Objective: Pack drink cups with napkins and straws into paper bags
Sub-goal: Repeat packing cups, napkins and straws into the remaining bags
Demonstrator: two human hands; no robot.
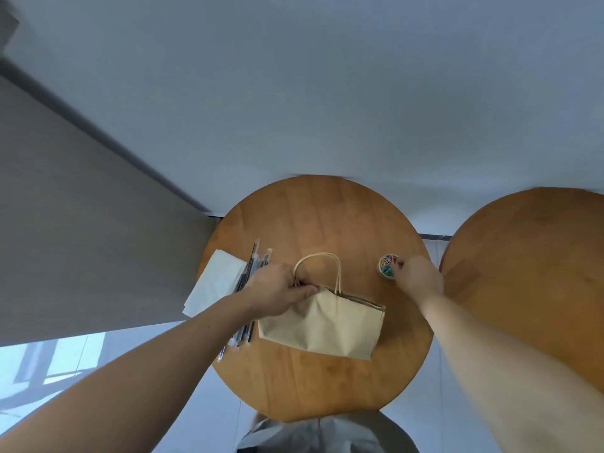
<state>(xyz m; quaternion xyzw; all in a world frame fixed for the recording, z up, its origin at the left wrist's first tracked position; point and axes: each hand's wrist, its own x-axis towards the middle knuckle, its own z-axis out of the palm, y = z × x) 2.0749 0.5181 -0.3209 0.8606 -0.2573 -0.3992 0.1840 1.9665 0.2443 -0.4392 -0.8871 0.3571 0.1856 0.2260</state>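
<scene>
Fingers of the left hand are pinching the top edge of the plain paper bag, which is lying in the middle of the round bench. The right hand is touching a small tub of coloured clips; whether its fingers are pinching one cannot be told. White napkins and wrapped straws are lying at the left.

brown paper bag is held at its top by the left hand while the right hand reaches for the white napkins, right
No: the head view shows the right hand at the small round tub of coloured clips, not the white napkins. The left hand holds the brown paper bag at its top.
</scene>
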